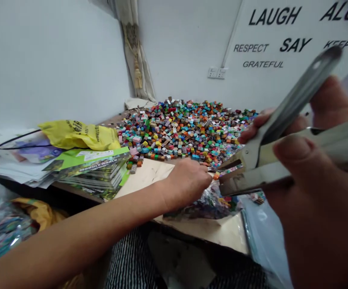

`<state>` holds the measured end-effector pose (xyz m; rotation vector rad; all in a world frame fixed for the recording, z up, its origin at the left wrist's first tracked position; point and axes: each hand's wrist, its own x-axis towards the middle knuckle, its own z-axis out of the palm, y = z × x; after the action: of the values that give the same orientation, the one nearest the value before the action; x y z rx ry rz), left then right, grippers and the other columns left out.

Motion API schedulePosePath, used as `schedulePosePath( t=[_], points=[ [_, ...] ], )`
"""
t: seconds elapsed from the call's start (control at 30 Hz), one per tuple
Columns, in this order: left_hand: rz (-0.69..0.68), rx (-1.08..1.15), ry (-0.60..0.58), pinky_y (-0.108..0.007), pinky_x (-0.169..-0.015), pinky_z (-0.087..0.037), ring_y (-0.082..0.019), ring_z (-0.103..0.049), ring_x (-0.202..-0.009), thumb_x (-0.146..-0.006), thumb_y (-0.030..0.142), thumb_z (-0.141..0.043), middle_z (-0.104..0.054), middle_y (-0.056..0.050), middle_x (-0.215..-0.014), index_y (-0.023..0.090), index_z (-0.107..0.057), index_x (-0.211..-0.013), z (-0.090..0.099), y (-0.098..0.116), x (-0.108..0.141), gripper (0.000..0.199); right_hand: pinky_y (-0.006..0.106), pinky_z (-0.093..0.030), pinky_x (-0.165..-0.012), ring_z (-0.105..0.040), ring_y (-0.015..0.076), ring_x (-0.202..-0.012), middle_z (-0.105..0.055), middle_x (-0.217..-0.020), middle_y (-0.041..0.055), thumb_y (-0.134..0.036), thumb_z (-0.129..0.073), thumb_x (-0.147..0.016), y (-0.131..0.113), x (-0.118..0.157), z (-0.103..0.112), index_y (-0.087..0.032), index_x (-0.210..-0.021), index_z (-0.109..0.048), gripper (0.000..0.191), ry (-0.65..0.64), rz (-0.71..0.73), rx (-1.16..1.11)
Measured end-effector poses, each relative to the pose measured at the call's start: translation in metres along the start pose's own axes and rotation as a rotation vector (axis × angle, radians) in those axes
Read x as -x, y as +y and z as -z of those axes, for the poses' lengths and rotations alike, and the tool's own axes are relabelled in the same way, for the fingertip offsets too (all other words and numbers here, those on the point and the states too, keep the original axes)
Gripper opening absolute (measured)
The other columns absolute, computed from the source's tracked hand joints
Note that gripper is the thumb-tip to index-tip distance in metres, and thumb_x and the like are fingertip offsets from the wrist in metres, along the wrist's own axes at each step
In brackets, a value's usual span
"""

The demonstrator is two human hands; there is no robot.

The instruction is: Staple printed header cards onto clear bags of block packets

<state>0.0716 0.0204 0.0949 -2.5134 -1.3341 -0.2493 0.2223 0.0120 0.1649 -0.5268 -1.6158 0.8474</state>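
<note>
**A:** What lies along the left of the brown wooden table [110, 119]?

**B:** Shiny clear plastic packets [2, 237] sit below its edge. On top, a crumpled yellow plastic bag [79, 135] lies behind a stack of green printed booklets [92, 174].

**A:** And the left hand [186, 182]?

**B:** It reaches over a pale cardboard sheet [144, 172], its grip narrow and curled just above a clear plastic bag of small bricks [205, 204]. I can't tell whether it's holding the bag.

**A:** Where are the loose pieces?

**B:** Tiny multicoloured plastic bricks [180, 128] form a wide heap in the table's far corner, against the wall.

**A:** What about the right hand [312, 188]?

**B:** Its grip is wrapped firmly around a long silver metal stapler [294, 96], whose jaws stand open just beside the bag.
</note>
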Motion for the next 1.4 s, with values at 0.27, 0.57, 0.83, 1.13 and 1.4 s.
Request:
schedulePosePath(
  t=[0.27,0.57,0.83,1.13,1.4],
  points=[
    [0.214,0.163,-0.155,-0.031,-0.062,-0.045,-0.024,-0.068,-0.081,-0.085,0.024,-0.051,-0.074,-0.009,-0.090,0.018,-0.072,-0.090,0.014,-0.004,-0.004,0.022,0.036,-0.053,-0.078,-0.058,0.0168,-0.083,-0.056,-0.097,-0.0004,-0.039,-0.082,-0.065,0.050,0.000,-0.009,-0.037,-0.132,-0.050,0.074,0.022,-0.144,-0.137],
    [0.121,0.224,-0.101,-0.027,-0.057,-0.041,-0.018,-0.064,-0.069,-0.079,0.022,-0.055,-0.072,-0.006,-0.078,0.016,-0.070,-0.076,0.011,-0.014,-0.003,0.017,0.028,-0.046,-0.056,-0.052,0.0155,-0.070,-0.052,-0.081,0.0014,-0.055,-0.073,-0.070,0.065,-0.003,-0.016,-0.025,-0.093,-0.058,0.041,0.067,-0.206,-0.076],
    [0.110,0.303,-0.084,-0.027,-0.056,-0.039,-0.017,-0.061,-0.062,-0.077,0.025,-0.059,-0.069,-0.005,-0.070,0.017,-0.070,-0.072,0.010,-0.017,-0.001,0.014,0.030,-0.043,-0.055,-0.051,0.0144,-0.063,-0.053,-0.076,0.0002,-0.053,-0.076,-0.068,0.073,-0.007,-0.022,-0.024,-0.085,-0.053,0.040,0.135,-0.195,-0.030],
    [0.162,0.356,-0.062,-0.025,-0.051,-0.034,-0.016,-0.061,-0.062,-0.077,0.023,-0.057,-0.069,-0.002,-0.069,0.017,-0.067,-0.077,0.017,-0.021,-0.002,0.011,0.030,-0.043,-0.057,-0.050,0.0122,-0.059,-0.052,-0.071,-0.0029,-0.050,-0.079,-0.067,0.083,-0.016,-0.029,-0.023,-0.085,-0.052,0.042,0.201,-0.121,-0.017],
    [0.202,0.122,-0.065,-0.034,-0.071,-0.049,-0.025,-0.067,-0.090,-0.085,0.022,-0.051,-0.072,-0.009,-0.102,0.015,-0.067,-0.102,0.033,-0.015,0.005,0.024,0.030,-0.042,-0.054,-0.047,0.0117,-0.056,-0.050,-0.067,-0.0032,-0.048,-0.077,-0.069,0.097,-0.025,-0.025,-0.023,-0.078,-0.052,0.037,0.164,-0.150,-0.014]
  ],
)
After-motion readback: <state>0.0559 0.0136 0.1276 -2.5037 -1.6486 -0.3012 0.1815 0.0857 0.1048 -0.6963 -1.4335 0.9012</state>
